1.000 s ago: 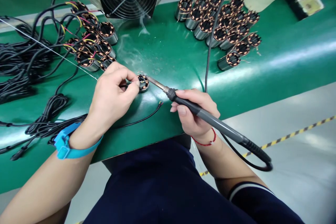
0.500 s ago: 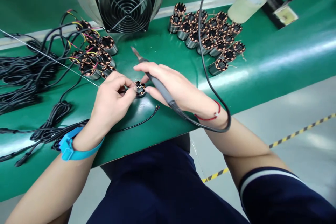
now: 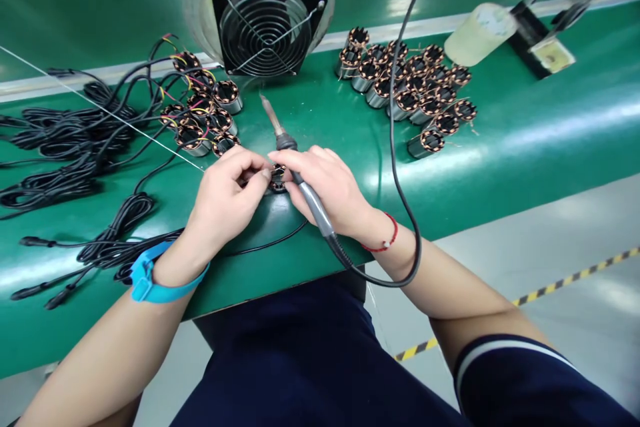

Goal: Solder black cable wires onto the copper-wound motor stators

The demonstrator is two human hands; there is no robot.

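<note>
A small motor stator point(image 3: 279, 180), a ring of copper windings, stands on the bench between my two hands and is partly covered by them. My left hand point(image 3: 227, 190) is closed in a pinch at its left rim, on what looks like the end of a black cable; the fingers hide most of it. A thin strand of solder wire point(image 3: 125, 121) runs in from the left to this hand. My right hand point(image 3: 325, 187) holds a soldering iron point(image 3: 313, 200) across its palm, the tip point(image 3: 267, 107) pointing away from me. Its fingertips are at the stator's right side.
Wired stators point(image 3: 193, 137) cluster at left beside bundled black cables point(image 3: 70, 140). More stators point(image 3: 405, 103) stand in rows at right. A fan point(image 3: 269, 40) stands behind, near a pale roll point(image 3: 480, 33) and an iron stand point(image 3: 543, 47). The iron's cord point(image 3: 395, 147) loops past my right wrist.
My right hand has swung the iron's tip away from the stator and brought its fingers to the stator's right side. My left hand keeps its pinch. The camera view has shifted slightly.
</note>
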